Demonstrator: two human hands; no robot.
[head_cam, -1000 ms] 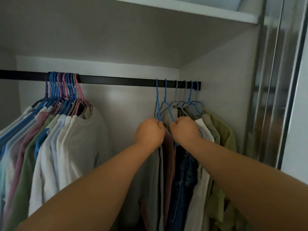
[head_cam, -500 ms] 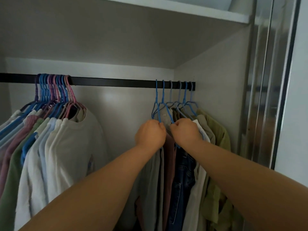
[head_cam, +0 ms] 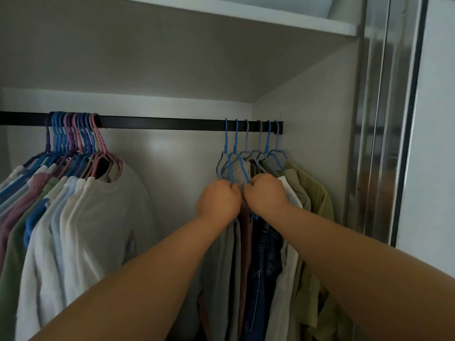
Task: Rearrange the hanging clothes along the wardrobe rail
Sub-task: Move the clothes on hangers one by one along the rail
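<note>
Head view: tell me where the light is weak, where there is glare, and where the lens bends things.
Head view: dim overall, darkest low between the clothes under the left hand and right hand; a soft bright patch on the back wall below the rail; streaky reflections on the metal door frame; wide-angle bowing of that frame near the right edge; the forearms loom large at the bottom.
</note>
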